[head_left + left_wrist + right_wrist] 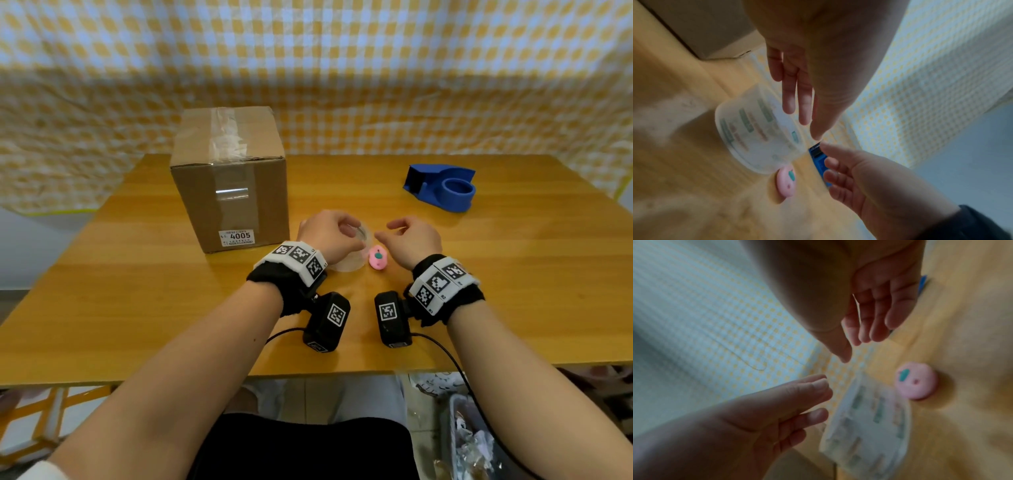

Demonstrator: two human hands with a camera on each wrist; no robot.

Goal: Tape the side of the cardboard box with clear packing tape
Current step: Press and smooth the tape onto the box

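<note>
1. The brown cardboard box [230,178] stands far left on the table [479,274], clear tape down its top and front.
2. The clear tape roll [349,253] lies under my left hand [329,233].
3. Both that hand and my right hand [412,240] hang relaxed, holding nothing.

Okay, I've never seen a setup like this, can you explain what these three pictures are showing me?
No machine here: these are a person's two bare hands, with cameras strapped to the wrists. The wide picture comes from a head camera looking down. The other two look along each hand from the wrists and are blurry. On the wooden table are a taped cardboard box, a blue tape dispenser, a clear tape roll and a small pink round object. The left hand hovers over the tape roll, the right hand beside it. Neither plainly grips anything.
</note>
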